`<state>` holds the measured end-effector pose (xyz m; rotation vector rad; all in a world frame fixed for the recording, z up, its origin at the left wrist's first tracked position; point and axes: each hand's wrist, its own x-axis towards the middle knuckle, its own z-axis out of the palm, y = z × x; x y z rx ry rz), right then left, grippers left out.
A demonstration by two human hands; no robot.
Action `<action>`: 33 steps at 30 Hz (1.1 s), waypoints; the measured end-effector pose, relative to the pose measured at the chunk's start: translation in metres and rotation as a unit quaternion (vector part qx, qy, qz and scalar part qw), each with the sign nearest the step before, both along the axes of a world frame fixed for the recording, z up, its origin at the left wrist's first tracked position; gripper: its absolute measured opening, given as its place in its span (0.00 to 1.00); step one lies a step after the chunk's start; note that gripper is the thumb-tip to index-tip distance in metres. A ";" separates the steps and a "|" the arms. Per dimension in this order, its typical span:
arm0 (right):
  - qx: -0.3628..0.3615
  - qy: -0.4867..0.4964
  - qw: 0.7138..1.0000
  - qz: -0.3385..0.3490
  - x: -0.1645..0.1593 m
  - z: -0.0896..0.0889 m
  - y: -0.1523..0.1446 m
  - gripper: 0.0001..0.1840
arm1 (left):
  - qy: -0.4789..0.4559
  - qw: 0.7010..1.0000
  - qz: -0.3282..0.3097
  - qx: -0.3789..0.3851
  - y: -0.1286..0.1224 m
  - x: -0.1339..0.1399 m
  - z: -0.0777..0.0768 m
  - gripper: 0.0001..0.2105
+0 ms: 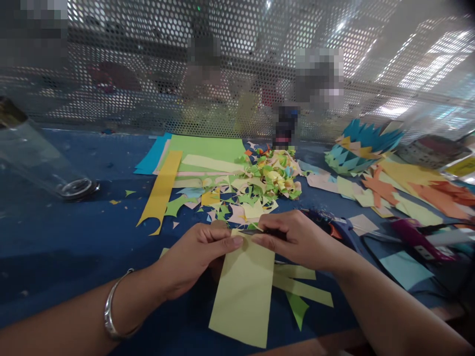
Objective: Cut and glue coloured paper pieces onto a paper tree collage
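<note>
- Blue worktop (85, 232).
- Pale-yellow rectangular paper strip (243, 294) lies between the forearms, long axis pointing away, far edge partly hidden.
- Left hand (213, 247) pinches its far-left corner.
- Right hand (287, 237) curls opposite; its hidden grip I cannot tell.

To your left on the blue desk (44, 237) is a clear bottle (40, 153), its base in from the left edge. Along the far edge you face a perforated metal screen (148, 94). Toward the far right corner you have a zigzag-rimmed paper bowl (358, 148) in blue, yellow and green, with a round grey vessel (430, 150) just beside it. Nearer you, toward the right edge, are a dark blue glue gun (347, 231) and a magenta power strip (423, 240) with a black cable (434, 228).
</note>
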<state>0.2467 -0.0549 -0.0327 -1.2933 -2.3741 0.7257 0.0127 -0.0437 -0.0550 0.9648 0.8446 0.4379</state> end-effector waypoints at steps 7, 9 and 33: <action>-0.009 -0.006 1.000 -0.004 0.000 -0.002 0.000 0.22 | -0.019 1.000 -0.005 -0.014 0.000 0.001 0.000 0.10; -0.010 -0.006 1.000 -0.003 0.000 -0.002 0.000 0.22 | -0.023 1.000 -0.005 -0.015 0.001 0.001 -0.001 0.10; -0.002 -0.015 1.000 0.006 0.001 -0.003 0.000 0.22 | -0.013 1.000 -0.014 0.017 0.001 0.003 0.002 0.11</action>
